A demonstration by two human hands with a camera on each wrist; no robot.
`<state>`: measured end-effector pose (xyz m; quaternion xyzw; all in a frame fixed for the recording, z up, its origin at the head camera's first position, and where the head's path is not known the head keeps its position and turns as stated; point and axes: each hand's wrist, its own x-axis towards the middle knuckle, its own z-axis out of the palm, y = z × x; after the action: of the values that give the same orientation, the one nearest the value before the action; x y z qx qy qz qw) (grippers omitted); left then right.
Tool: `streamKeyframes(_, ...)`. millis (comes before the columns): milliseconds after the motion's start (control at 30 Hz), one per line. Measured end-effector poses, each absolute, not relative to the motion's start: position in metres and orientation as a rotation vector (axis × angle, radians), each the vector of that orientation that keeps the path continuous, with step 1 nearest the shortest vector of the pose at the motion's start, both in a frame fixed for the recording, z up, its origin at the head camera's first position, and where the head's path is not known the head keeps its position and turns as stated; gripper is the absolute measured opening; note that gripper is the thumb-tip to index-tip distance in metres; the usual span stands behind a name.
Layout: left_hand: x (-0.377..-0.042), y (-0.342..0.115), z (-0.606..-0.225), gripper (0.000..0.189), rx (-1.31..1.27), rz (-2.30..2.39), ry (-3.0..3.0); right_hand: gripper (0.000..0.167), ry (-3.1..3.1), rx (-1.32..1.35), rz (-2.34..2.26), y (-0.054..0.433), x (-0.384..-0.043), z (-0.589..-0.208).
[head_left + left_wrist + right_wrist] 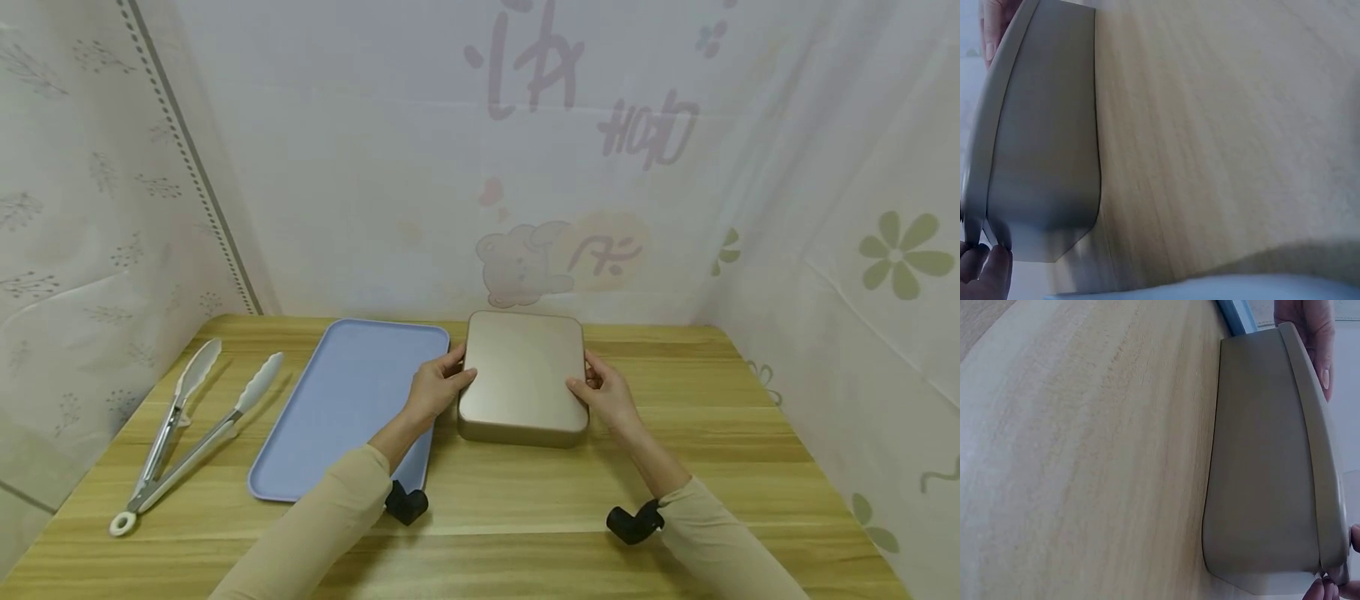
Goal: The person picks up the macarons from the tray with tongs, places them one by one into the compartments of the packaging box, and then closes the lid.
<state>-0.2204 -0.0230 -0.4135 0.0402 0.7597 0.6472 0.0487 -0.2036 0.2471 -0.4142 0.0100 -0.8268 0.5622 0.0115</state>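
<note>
A square gold metal tin (522, 435) with rounded corners stands on the wooden table, its smooth lid (523, 367) on top. My left hand (433, 390) grips the lid's left edge, thumb on the top and fingers at the side. On the opposite edge my right hand (611, 402) holds the lid the same way. In the left wrist view, fingertips (999, 269) sit right under the lid's rim, where a narrow gap shows above the tin's wall (1047, 137). The right wrist view also has fingers (1322, 590) at the lid's lower edge. Whatever the tin contains is hidden.
Left of the tin lies a blue rectangular tray (352, 375), partly behind my left forearm. Spread-open kitchen tongs (161, 467) with pale tips lie at the table's left. Patterned cloth (375, 167) hangs behind the table and along both sides. A black wrist mount (633, 523) sits at each cuff.
</note>
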Motion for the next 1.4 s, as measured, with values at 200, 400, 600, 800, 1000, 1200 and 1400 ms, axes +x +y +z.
streamKeyframes(200, -0.2219, -0.0215, -0.4111, 0.055, 0.125, 1.935, 2.377, 0.063, -2.600, -0.009, 1.721, 0.2467, -0.2057, -0.4132)
streamKeyframes(400, -0.2251, -0.0206, -0.4102, 0.055, 0.145, 1.923, 2.402, 0.063, -2.637, -0.016, 1.690, 0.2465, -0.2072, -0.4100)
streamKeyframes(600, -0.2259, -0.0194, -0.4123, 0.056, 0.123, 1.917, 2.404, 0.065, -2.671, -0.006, 1.644, 0.2443, -0.2096, -0.4093)
streamKeyframes(800, -0.2257, -0.0192, -0.4135, 0.057, 0.108, 1.927, 2.381, 0.053, -2.662, 0.030, 1.649, 0.2439, -0.2112, -0.4128)
streamKeyframes(1000, -0.2263, -0.0190, -0.4145, 0.056, 0.106, 1.918, 2.383, 0.051, -2.653, 0.042, 1.650, 0.2440, -0.2115, -0.4141)
streamKeyframes(1200, -0.2259, -0.0179, -0.4143, 0.056, 0.113, 1.892, 2.411, 0.052, -2.667, 0.052, 1.635, 0.2466, -0.2116, -0.4167)
streamKeyframes(1400, -0.2265, -0.0169, -0.4133, 0.056, 0.083, 1.846, 2.456, 0.046, -2.663, 0.088, 1.609, 0.2472, -0.2120, -0.4181)
